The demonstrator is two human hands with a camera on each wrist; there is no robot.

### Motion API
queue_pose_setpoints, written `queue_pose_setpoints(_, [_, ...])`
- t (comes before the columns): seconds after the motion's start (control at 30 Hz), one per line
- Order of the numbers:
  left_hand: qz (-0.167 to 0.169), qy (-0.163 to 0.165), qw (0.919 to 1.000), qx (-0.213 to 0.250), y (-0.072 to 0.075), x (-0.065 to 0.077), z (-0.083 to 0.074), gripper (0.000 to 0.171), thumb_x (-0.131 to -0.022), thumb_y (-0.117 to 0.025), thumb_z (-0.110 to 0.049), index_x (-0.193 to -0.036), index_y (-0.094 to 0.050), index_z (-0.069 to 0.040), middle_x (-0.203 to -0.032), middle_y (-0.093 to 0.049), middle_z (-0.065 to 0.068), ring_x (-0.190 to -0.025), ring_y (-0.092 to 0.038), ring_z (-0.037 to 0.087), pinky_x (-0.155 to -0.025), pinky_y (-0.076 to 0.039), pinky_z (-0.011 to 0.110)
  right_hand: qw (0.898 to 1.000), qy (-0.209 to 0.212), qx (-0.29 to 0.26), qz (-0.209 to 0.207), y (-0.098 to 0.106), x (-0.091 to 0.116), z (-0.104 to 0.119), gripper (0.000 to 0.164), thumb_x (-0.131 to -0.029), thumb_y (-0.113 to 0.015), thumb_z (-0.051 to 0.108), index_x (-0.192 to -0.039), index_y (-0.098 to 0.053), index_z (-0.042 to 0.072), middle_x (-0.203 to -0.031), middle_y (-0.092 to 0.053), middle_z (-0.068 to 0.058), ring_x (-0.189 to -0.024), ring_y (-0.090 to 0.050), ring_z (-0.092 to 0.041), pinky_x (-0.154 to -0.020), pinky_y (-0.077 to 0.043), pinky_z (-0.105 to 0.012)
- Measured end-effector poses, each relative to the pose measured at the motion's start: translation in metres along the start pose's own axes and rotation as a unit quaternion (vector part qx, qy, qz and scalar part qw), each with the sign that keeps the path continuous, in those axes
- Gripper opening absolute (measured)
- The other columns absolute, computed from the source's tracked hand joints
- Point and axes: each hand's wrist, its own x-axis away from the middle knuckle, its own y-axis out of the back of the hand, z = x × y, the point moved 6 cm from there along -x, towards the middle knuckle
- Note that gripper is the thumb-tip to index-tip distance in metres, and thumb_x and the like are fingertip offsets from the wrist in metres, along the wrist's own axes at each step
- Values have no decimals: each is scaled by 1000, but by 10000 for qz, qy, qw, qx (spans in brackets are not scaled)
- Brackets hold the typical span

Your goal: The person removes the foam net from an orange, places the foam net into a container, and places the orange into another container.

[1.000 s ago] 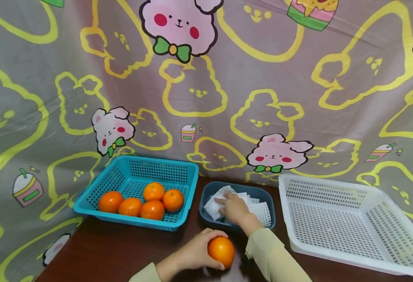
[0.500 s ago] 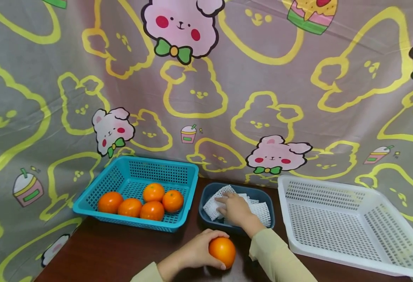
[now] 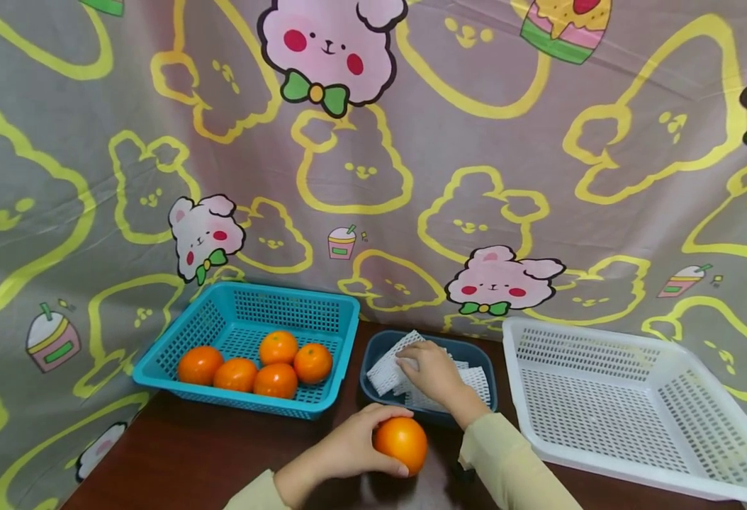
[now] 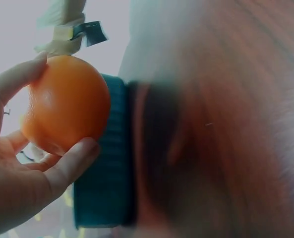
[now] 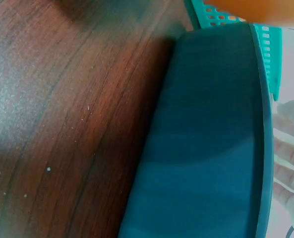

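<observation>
In the head view my left hand (image 3: 351, 448) grips an orange (image 3: 402, 446) from its left side, in front of the small dark blue tub (image 3: 373, 404). The left wrist view shows thumb and fingers curled around this orange (image 4: 70, 104). Over the tub, my right hand (image 3: 434, 373) pinches a white foam net sleeve (image 3: 389, 370) with curled fingers. More foam net sleeves (image 3: 475, 386) lie under and beside that hand. In the right wrist view the tub wall (image 5: 201, 139) fills the middle, and the right hand (image 5: 289, 161) shows only partly at the edge.
A turquoise basket (image 3: 220, 398) with several oranges (image 3: 276, 381) stands at the left. To the right is a white perforated basket (image 3: 628, 460). All stand on a dark brown table (image 3: 176, 453), with a patterned curtain (image 3: 373, 234) behind.
My right fingers have curled in on the foam net sleeve and drawn it slightly up, so it looks narrower. The left hand has shifted the orange slightly toward the tub.
</observation>
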Motion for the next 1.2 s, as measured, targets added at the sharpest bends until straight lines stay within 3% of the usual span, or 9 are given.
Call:
queue_pose_setpoints(0.2, [-132,-189,9995,196,17,4,-14,69,-81,-88,-31,-142,-60,-14,-129,-56,1,-108,-56,14,-92,-49,31,9993,156,-78,-328,9,-1,1,17,-96,-74,17,-108,-80,9,-110,-73,-8,-107,-64,-30,-98,-51,-50])
queue_pose_setpoints(0.53, [-516,3,9979,390,44,14,-29,67,-83,-87,-33,-142,-59,-20,-134,-53,5,-109,-56,21,-89,-51,33,9988,152,-300,-350,19,-2,7,18,-95,-74,15,-111,-79,8,-112,-73,-8,-112,-62,-31,-100,-50,-49])
queue_pose_setpoints(0.73, [-1057,57,9925,615,64,19,-31,68,-85,-86,-30,-144,-57,-18,-140,-54,8,-109,-58,25,-88,-53,38,9973,-106,-700,-200,25,-3,19,22,-96,-73,16,-117,-77,9,-117,-72,-7,-122,-59,-33,-104,-46,-54])
queue_pose_setpoints(0.87, [-1452,319,9863,709,78,23,-26,68,-86,-85,-31,-146,-55,-22,-141,-55,9,-111,-57,28,-85,-54,38,9949,-138,-1003,-27,23,-4,29,24,-97,-71,15,-120,-76,8,-117,-72,-7,-118,-62,-32,-102,-48,-54])
queue_pose_setpoints(1.07, [-1838,650,9778,770,105,33,-20,67,-88,-83,-30,-148,-54,-22,-138,-56,11,-111,-60,29,-84,-56,41,9844,90,-1755,125,9,0,46,26,-98,-69,14,-122,-74,5,-117,-71,-9,-106,-66,-26,-92,-55,-46])
queue_pose_setpoints(1.2, [-2085,700,9740,540,122,39,-15,69,-86,-85,-30,-147,-53,-23,-134,-57,12,-107,-61,29,-82,-58,40,9702,-14,-2410,243,-7,2,58,31,-99,-68,15,-128,-70,5,-121,-68,-11,-101,-66,-25,-85,-58,-38])
